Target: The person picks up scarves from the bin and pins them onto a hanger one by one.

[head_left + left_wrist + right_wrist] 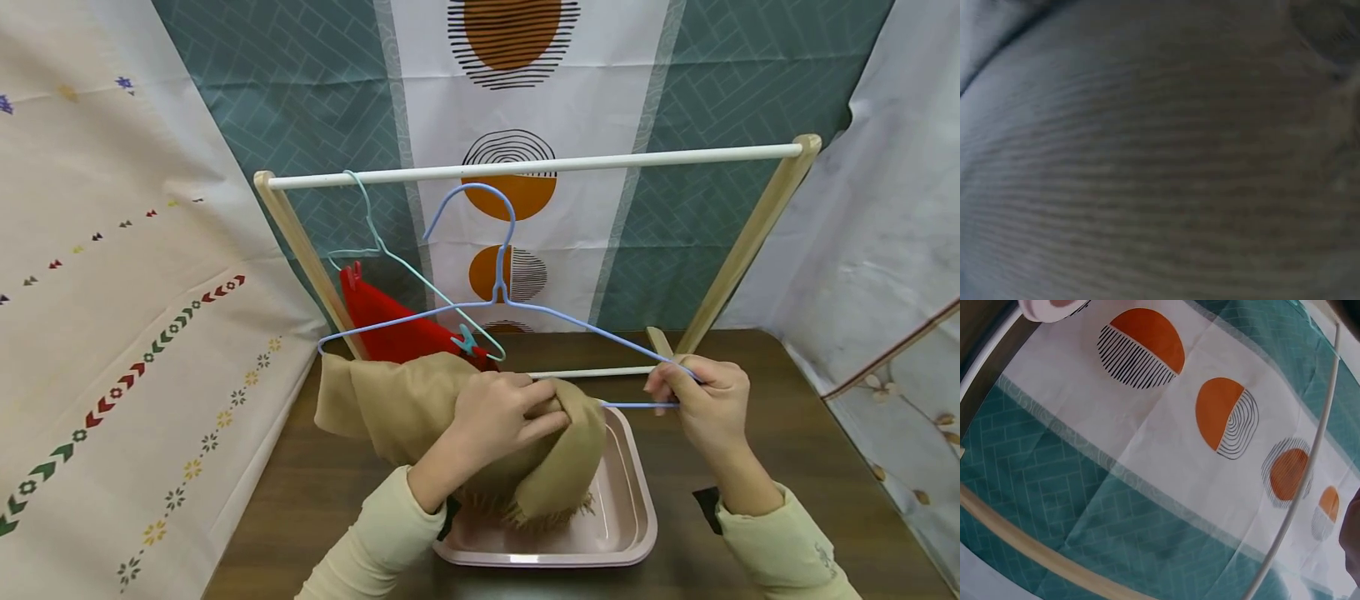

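Bright red cloth (375, 304): clipped to a thin mint-green hanger (420, 278) on the pale wooden rack with white rods (600, 161); I'd work in front of it, so the two hangers don't tangle.
Fringed tan fabric scarf (405, 392): seemingly draped over the lower bar of a thin light-blue hanger (501, 287) and bunched toward its right part; I judge it wants spreading flat, with both drops even.
My left hand (502, 421): fingers grasping a fold of the scarf; best to draw it along gently, a little at a time, rather than haul.
Shallow pink tray (645, 517): beneath the fringed end, on the dark brown wooden bench (300, 500); handy to work over.
My right hand (705, 400): fingers clenched round the light-blue hanger's right corner; I'd hold that firm and level, hook upright, while the left arranges.
Cloths: two, one red, one tan.
Hangers: two, one mint-green, one light-blue.
Clips: two in sight, a small red clip (357, 269) and a small teal clip (466, 338).
Rack, tray, bench: one each.
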`<action>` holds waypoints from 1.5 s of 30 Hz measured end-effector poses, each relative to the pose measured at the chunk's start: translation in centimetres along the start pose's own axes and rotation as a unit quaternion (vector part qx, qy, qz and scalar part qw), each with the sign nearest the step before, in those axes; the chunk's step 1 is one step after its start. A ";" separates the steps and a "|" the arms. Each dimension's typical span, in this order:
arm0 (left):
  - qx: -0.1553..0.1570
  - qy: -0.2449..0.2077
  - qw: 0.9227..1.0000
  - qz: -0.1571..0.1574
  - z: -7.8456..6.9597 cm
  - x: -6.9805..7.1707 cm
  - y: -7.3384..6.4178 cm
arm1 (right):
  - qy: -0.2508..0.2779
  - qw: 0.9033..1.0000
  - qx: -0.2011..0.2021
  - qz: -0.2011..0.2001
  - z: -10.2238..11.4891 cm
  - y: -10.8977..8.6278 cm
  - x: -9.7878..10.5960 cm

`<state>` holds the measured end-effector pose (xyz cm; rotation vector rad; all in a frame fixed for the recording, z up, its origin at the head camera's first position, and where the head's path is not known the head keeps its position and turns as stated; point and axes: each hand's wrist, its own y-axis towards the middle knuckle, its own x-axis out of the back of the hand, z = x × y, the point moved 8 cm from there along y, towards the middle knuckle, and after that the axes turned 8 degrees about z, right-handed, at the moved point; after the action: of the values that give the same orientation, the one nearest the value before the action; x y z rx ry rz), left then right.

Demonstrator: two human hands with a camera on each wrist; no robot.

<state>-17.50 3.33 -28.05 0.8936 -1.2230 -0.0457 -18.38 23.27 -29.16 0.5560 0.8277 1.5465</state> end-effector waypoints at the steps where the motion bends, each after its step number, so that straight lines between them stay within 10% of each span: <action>1: 0.005 0.009 1.000 -0.002 0.0 -0.1 0.0 | -0.005 1.000 0.001 0.002 0.0 0.0 -0.1; 10: -0.047 -0.073 0.995 0.047 -1.5 -0.5 0.8 | -0.022 1.000 0.000 0.012 -0.6 -0.2 -1.2; 16: -0.070 -0.021 0.992 0.108 -2.0 -1.4 0.7 | -0.035 0.999 -0.006 0.012 -0.7 -0.3 -1.6; 25: -0.019 0.026 0.999 0.034 -3.0 -0.9 1.8 | -0.047 0.998 0.023 0.026 -0.7 -0.3 -2.9; 32: 0.018 0.087 0.994 0.060 -3.3 -2.1 1.6 | -0.046 0.997 0.047 0.042 -0.5 -0.3 -3.5; 38: -0.003 0.039 0.999 0.038 -3.4 -1.8 1.3 | -0.045 0.998 0.044 0.026 -0.5 -0.4 -2.8; 45: 0.063 0.077 0.995 0.023 -3.2 -1.9 1.8 | -0.037 0.997 0.056 0.039 -0.4 -0.5 -3.5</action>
<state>-16.42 7.27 -28.63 0.9603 -1.1106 0.1356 -17.85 19.75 -29.44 0.7300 0.8474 1.5475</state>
